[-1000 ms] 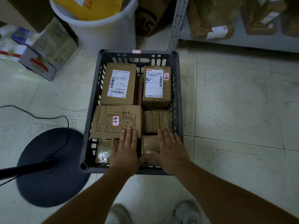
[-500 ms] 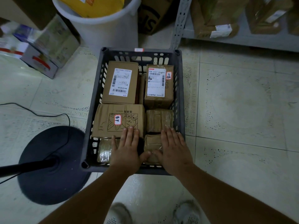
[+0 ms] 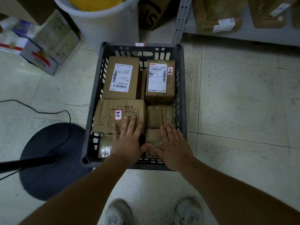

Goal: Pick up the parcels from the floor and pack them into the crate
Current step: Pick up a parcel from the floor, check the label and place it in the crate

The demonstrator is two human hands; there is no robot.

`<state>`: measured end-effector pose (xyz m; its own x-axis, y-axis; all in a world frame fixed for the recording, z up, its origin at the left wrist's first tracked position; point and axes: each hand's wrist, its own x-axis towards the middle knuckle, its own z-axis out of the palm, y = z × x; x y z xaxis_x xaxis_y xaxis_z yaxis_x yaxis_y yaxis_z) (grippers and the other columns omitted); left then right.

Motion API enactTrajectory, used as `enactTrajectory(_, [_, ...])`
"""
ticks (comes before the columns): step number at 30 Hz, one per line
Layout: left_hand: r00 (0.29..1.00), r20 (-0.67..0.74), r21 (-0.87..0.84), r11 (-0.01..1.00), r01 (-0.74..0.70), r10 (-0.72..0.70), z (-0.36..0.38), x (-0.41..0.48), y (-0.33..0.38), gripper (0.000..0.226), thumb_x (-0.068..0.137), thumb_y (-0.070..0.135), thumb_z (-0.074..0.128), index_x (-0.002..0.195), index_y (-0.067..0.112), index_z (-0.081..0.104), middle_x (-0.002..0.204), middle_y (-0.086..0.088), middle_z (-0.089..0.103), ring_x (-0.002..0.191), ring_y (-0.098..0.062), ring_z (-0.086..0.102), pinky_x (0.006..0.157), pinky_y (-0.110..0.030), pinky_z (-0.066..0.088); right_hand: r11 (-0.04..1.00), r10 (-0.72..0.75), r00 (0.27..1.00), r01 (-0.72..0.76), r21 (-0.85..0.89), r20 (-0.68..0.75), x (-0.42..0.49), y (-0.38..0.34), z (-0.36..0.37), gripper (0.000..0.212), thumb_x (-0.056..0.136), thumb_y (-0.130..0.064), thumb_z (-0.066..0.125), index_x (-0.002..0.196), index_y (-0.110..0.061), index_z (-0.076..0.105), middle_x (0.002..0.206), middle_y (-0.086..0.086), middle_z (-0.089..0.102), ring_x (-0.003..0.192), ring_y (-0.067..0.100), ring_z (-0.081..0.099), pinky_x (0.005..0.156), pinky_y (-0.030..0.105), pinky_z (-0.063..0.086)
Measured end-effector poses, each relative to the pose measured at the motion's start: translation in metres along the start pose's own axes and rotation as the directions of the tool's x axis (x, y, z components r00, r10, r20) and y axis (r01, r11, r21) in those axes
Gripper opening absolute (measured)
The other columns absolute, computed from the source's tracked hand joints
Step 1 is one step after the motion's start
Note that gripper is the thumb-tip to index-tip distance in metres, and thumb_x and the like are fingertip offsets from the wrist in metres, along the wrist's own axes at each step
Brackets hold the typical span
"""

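A single wide-angle view is given, taken from head height and aimed steeply down and forward. The crate (image 3: 182, 95) is framed at centre, close below the lens; the shoes (image 3: 119, 213) are caught at the near edge, shelving (image 3: 178, 21) at the far right.

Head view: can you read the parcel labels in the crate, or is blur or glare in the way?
Head view: dim, darker at the corners; both white shipping labels are sharp, large digits legible; the printed boxes at top left are motion-blurred; faint sheen on the taped parcel, no blocking glare.
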<state>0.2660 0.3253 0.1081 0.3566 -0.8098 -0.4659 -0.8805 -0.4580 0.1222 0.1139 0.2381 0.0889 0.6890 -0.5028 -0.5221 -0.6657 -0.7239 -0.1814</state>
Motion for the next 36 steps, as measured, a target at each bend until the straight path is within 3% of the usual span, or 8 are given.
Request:
enactTrajectory(5, [0.991,0.055,0.1,0.987,-0.128,0.123,0.009,-0.01,0.001,0.077,0.07,0.075,-0.013,0.133,0.034,-0.033,0.146,0.002,-0.034,0.138,-0.019,-0.03,0.112,-0.053,-0.013,1.0,-0.017,1.0,0.017,-0.01,-0.007,-0.003,0.005,-0.017,0.082,0.091,-0.067,0.009,0.154,-0.016,-0.008,0.163,0.007,-0.005,0.149,0.02,-0.007,0.117,0.037,-0.011])
enactTrajectory(8, [0.99,0.067,0.097,0.987,-0.129,0.123,0.016,-0.013,-0.002,0.075,0.068,0.07,-0.018,0.13,0.034,-0.039,0.148,0.0,-0.034,0.139,-0.022,-0.029,0.115,-0.054,-0.011,1.0,-0.019,1.0,0.019,-0.018,-0.02,-0.005,0.005,-0.012,0.088,0.081,-0.067,-0.005,0.154,-0.017,-0.007,0.163,0.008,-0.004,0.15,0.023,-0.006,0.115,0.037,-0.013])
enactTrajectory(14, [0.988,0.044,0.135,0.979,-0.15,0.145,0.03,-0.009,-0.009,0.078,0.06,0.071,-0.035,0.128,0.035,-0.042,0.144,0.001,-0.039,0.14,-0.024,-0.027,0.112,-0.054,-0.012,0.998,0.062,0.992,-0.065,-0.02,-0.112,0.001,-0.001,0.016,0.075,0.089,-0.06,0.029,0.143,-0.009,0.041,0.144,0.017,0.048,0.133,0.031,0.046,0.115,0.048,0.025])
enactTrajectory(18, [0.993,-0.013,0.156,0.982,-0.11,0.114,0.035,-0.004,-0.009,0.073,0.081,0.07,-0.013,0.143,0.031,-0.013,0.155,-0.005,-0.003,0.145,-0.028,0.007,0.111,-0.057,0.008,0.997,0.062,0.987,-0.066,-0.026,-0.146,0.003,0.0,0.018,0.075,0.089,-0.06,0.031,0.142,-0.008,0.04,0.144,0.019,0.047,0.134,0.033,0.045,0.109,0.046,0.018])
enactTrajectory(21, [0.992,-0.03,0.112,0.987,-0.117,0.121,0.034,-0.005,-0.008,0.073,0.079,0.071,-0.015,0.142,0.035,-0.015,0.156,-0.004,0.0,0.143,-0.025,-0.001,0.111,-0.056,0.004,0.998,0.053,0.987,-0.057,-0.023,-0.152,0.002,0.001,0.015,0.076,0.088,-0.059,0.031,0.143,-0.007,0.042,0.145,0.019,0.046,0.134,0.032,0.045,0.114,0.045,0.016])
enactTrajectory(24, [0.987,-0.052,0.077,0.986,-0.145,0.149,0.025,-0.004,-0.008,0.078,0.07,0.071,-0.023,0.14,0.037,-0.019,0.156,0.003,-0.01,0.141,-0.018,-0.018,0.112,-0.052,-0.011,0.999,0.043,0.982,-0.046,-0.009,-0.183,0.002,0.001,0.004,0.077,0.088,-0.06,0.029,0.143,-0.007,0.043,0.147,0.017,0.044,0.138,0.031,0.039,0.116,0.046,0.016])
enactTrajectory(29, [0.999,-0.05,0.018,1.0,-0.009,0.01,0.005,0.007,-0.026,0.07,0.078,0.07,-0.011,0.139,0.039,-0.024,0.153,0.002,-0.022,0.142,-0.021,-0.024,0.116,-0.052,-0.011,0.999,-0.011,0.995,0.015,0.029,-0.103,0.008,-0.005,-0.015,0.087,0.081,-0.067,0.003,0.154,-0.02,-0.005,0.163,0.008,0.001,0.149,0.024,-0.005,0.116,0.042,-0.011])
enactTrajectory(36, [0.989,0.001,0.047,0.988,0.15,-0.15,0.008,0.014,-0.057,0.069,0.089,0.065,0.008,0.137,0.035,-0.032,0.156,-0.006,-0.024,0.143,-0.03,-0.022,0.115,-0.058,-0.005,1.0,0.03,0.999,-0.03,0.007,0.013,0.019,-0.017,-0.012,0.084,0.083,-0.07,0.001,0.153,-0.024,-0.008,0.162,0.008,-0.006,0.149,0.027,-0.008,0.119,0.049,-0.006])
